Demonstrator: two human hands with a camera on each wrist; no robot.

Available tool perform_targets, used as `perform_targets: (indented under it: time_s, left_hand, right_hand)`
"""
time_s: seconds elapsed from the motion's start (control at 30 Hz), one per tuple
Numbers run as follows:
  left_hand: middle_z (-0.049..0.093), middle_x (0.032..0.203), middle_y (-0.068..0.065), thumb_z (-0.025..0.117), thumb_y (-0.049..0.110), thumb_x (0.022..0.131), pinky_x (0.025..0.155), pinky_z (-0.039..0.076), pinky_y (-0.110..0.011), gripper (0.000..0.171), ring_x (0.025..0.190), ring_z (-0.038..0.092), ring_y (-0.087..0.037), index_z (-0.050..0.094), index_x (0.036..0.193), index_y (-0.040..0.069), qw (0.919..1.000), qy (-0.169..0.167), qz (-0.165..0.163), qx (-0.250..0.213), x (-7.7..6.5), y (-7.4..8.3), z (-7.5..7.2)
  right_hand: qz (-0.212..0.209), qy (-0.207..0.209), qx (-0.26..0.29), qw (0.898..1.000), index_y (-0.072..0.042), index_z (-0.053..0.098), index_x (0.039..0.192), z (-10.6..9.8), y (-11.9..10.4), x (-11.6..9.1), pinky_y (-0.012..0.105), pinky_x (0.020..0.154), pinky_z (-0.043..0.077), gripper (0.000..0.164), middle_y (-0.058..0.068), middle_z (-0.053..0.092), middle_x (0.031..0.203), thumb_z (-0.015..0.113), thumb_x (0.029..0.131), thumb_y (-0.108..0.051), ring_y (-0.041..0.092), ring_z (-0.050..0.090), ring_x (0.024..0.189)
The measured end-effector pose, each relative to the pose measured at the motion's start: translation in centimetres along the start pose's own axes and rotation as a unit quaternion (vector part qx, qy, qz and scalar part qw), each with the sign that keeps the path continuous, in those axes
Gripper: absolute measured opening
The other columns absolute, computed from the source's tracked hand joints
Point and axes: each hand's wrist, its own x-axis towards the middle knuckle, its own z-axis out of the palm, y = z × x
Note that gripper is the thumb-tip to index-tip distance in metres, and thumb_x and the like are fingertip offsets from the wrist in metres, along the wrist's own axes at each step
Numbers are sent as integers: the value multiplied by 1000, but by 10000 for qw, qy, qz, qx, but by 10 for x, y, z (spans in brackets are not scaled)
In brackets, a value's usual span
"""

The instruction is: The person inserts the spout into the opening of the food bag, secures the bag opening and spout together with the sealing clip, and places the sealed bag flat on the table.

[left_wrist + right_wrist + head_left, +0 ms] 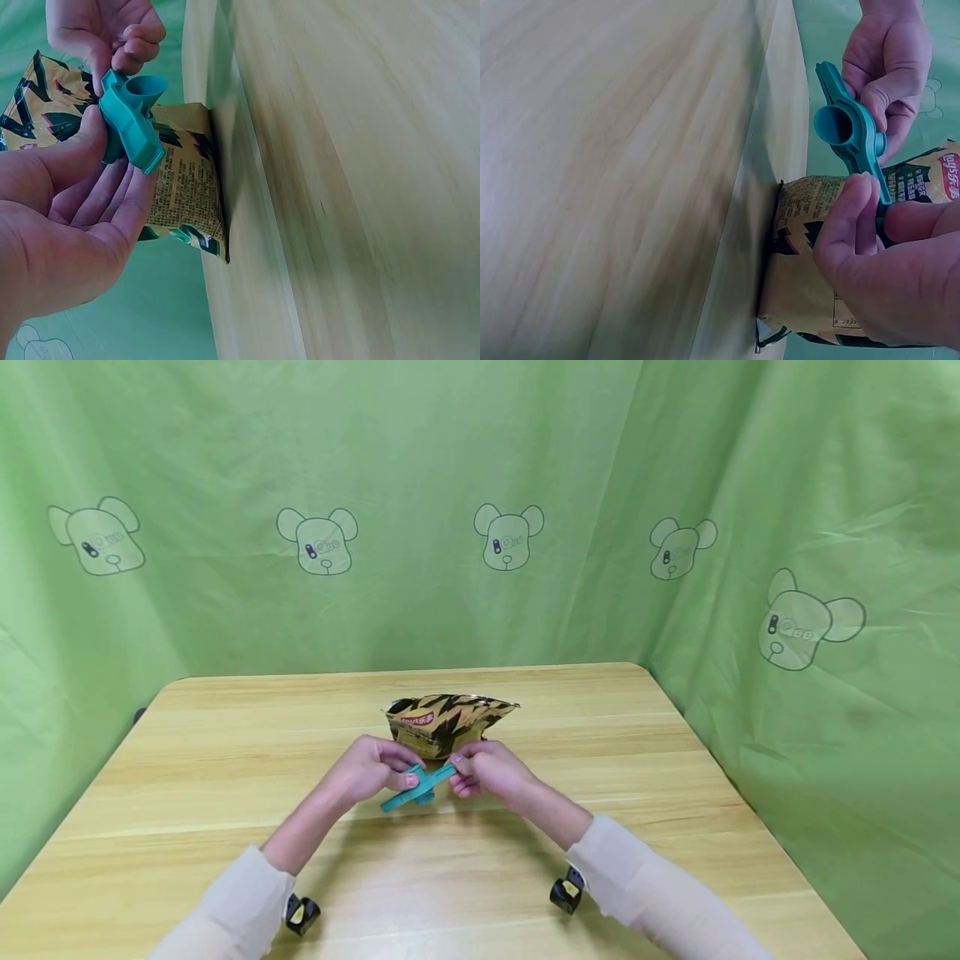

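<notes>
Blue-green clip (423,784) is what I see in both hands, above the surface near its middle and on the near side of a bag. Biggest of all is the green cloth (412,443), hung behind and at the sides, with line drawings (325,545) of round-eared animal heads on it. Next I see the surface (225,768), which looks like pale wood and has rounded back corners. Two white sleeves (240,897) reach in from the near side. Past the hands, the gold-brown bag (442,727) with dark shapes sits on the surface. I see the left hand (375,768) pinching the clip, thumb on one side and fingers on the other. The right hand (491,768) pinches one end between thumb and finger. In my head view the clip slants, its right end higher than its left. I can't tell if it touches the bag. A small black camera (303,916) is by each cuff. The bag has a red patch (417,719) with white letters. Last, a short round tube (833,124) sticks out of the clip.
</notes>
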Motion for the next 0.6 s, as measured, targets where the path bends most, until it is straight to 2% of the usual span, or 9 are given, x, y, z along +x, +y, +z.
perform_targets:
  time_s: [0.13,0.27,0.6]
  left_hand:
    - [77,90,-6,78,6,86,100,48,-54,25,82,72,-18,75,111,2,10000,-8,2,5,0,1,1]
    - [77,88,-4,79,6,85,99,48,-51,25,81,72,-17,76,110,4,10000,18,-57,24,1,2,2]
    - [76,86,2,83,9,82,86,53,-39,22,81,69,-15,80,103,11,9987,262,-41,425,0,5,6]
  right_hand:
    - [88,10,82,9999,9,61,115,1,-1,0,28,75,59,23,22,68,98,53,102,-7,23,66,81]
    - [118,-9,108,9999,9,61,114,2,-1,1,25,71,57,22,21,68,96,53,102,-8,19,64,76]
    - [22,266,-141,9995,9,64,114,5,3,2,27,73,60,25,15,68,91,62,98,-11,15,64,73]
